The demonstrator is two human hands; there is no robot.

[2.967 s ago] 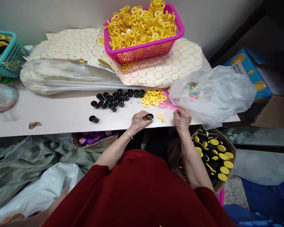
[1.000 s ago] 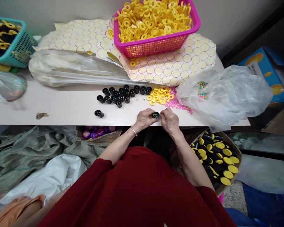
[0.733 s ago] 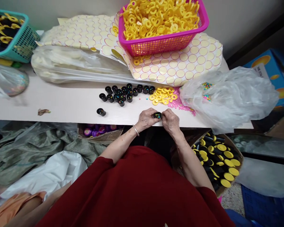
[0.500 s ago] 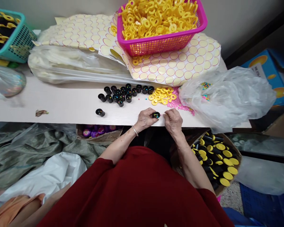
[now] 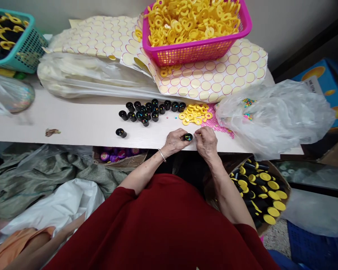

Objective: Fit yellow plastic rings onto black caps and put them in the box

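My left hand (image 5: 175, 141) is closed round a small black tube (image 5: 187, 137) with coloured beads showing in its mouth, at the table's front edge. My right hand (image 5: 206, 140) sits just right of the tube with fingertips pinched together by its mouth; what they hold is too small to make out. Behind the hands lie a cluster of black tubes (image 5: 150, 111), a lone black tube (image 5: 121, 132), a small heap of yellow ring caps (image 5: 195, 114) and a patch of pink beads (image 5: 217, 124).
A pink basket (image 5: 198, 48) of yellow caps rests on sticker sheets (image 5: 214, 80) at the back. A clear plastic bag (image 5: 273, 114) lies at the right, a teal basket (image 5: 19, 50) far left. Below the table edge stands a cardboard box (image 5: 286, 180) of capped black tubes.
Three seconds ago my right hand was apart at the pink beads and a yellow cap lay on the table; it has since come to the tube in my left hand. The view has shifted slightly.
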